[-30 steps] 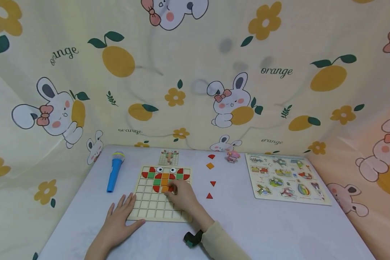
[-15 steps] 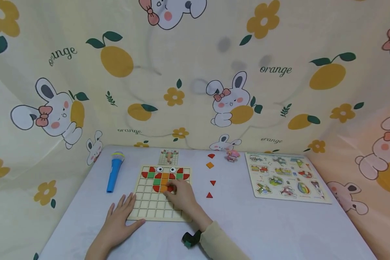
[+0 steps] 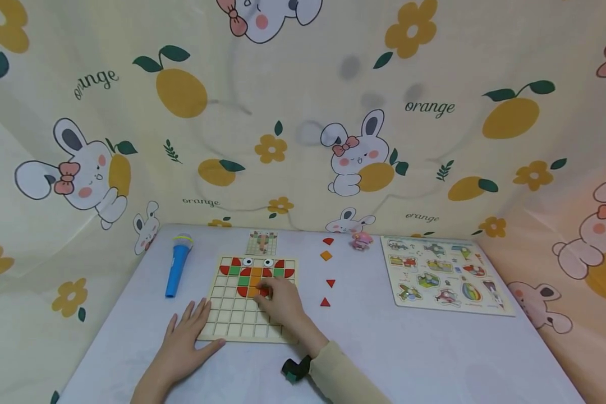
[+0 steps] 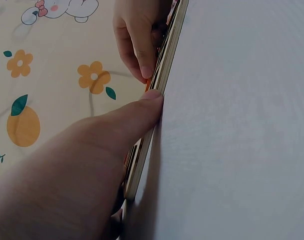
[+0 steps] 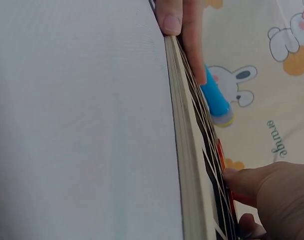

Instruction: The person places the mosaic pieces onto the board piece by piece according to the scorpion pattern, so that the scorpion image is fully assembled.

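Observation:
A pale wooden grid board lies on the table, its upper cells filled with red, green and orange pieces and two round eye pieces. My left hand is spread at its lower left corner, fingertips at the left edge. In the left wrist view its thumb presses the board's near edge. Bent over the board, my right hand pinches a red piece beside an orange square. The fingers hide most of that red piece. The right thumb is low over the pieces in the right wrist view.
Right of the board lie a red quarter-round, an orange square piece and two red triangles. A pattern card sits behind it. Around them are a blue toy microphone, a pink figurine and a picture puzzle board.
Both hands stay nearly in place. The right hand's fingers have shifted very slightly left over the same spot on the board.

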A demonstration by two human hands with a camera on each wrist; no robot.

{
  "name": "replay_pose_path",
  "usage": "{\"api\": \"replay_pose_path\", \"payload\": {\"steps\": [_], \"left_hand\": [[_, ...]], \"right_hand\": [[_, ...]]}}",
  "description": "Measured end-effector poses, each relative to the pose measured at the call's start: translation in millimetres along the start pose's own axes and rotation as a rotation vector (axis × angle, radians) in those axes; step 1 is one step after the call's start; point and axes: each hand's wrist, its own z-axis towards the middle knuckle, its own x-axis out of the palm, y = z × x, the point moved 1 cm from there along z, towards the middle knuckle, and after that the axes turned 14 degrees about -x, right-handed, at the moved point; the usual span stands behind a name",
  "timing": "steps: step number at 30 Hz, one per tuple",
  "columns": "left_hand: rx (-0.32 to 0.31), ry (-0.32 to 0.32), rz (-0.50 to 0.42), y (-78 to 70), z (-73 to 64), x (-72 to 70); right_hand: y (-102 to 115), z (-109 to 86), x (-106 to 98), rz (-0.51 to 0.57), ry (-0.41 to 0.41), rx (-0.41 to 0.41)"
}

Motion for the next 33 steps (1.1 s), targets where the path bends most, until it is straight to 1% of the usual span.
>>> {"api": "replay_pose_path", "payload": {"steps": [4,7,11,15,20,27,31,33], "left_hand": [[0.003,-0.009,0.002,0.9,0.3,0.3],[0.004,-0.014,-0.001,1.2,0.4,0.7],[0.005,-0.018,-0.008,1.6,0.3,1.5],[0.011,-0.027,-0.013,2.8,0.6,2.2],[0.013,-0.024,-0.005,3.7,1.5,1.9],[0.005,-0.016,0.002,2.7,1.6,-0.5],[-0.001,-0.001,-0.001,2.0,1.5,0.2],[-0.004,0.004,-0.004,1.6,1.5,1.0]], "right_hand": [[1,1.6,0,-0.020,0.008,-0.004],[1,2.3,-5,0.034,0.009,0.006],[0,2.8,-18,0.113,-0.013,0.008],[-7,2.6,-35,0.117,-0.038,0.020],[-35,0.1,-57,0.069,-0.079,0.077],[-87,0.6,-93,0.042,-0.172,0.138],[-114,2.0,-107,0.031,-0.192,0.183],[-124,2.3,-111,0.031,-0.192,0.185]]}}
